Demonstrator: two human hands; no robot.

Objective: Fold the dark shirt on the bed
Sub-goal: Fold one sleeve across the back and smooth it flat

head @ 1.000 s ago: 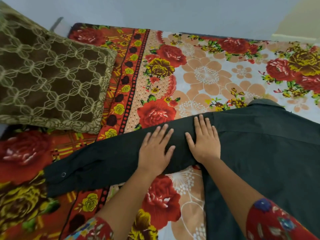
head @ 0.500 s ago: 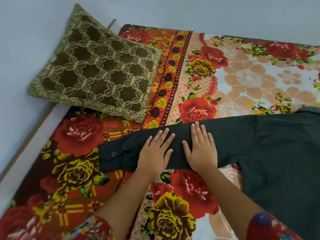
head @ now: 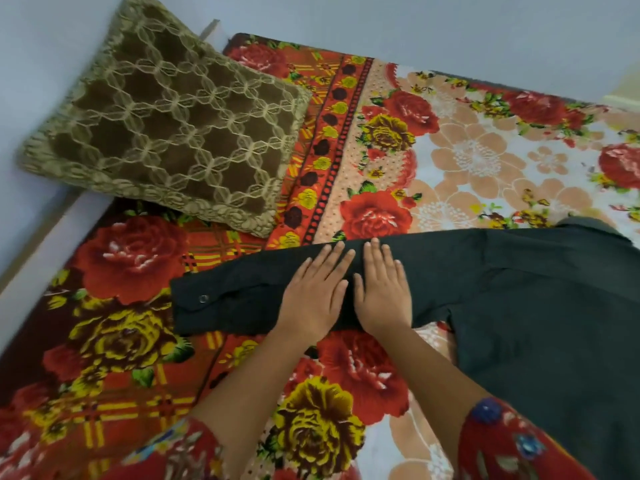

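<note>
The dark shirt (head: 519, 299) lies flat on the bed's flowered sheet (head: 485, 161), its body at the right and one long sleeve stretched out to the left. The sleeve ends in a cuff (head: 201, 303) with a metal snap. My left hand (head: 313, 296) and my right hand (head: 381, 289) lie side by side, palms down with straight fingers, pressing on the middle of that sleeve. The collar shows as a dark bump at the shirt's far edge.
A brown and gold patterned cushion (head: 173, 133) sits at the bed's far left corner, just beyond the sleeve. A pale wall (head: 381, 22) runs behind the bed and along its left edge. Flowered sheet lies open in front of the sleeve.
Both hands have slid leftwards along the sleeve and drawn closer together, staying flat on it. The camera has swung left, so the cuff and cushion sit nearer the middle.
</note>
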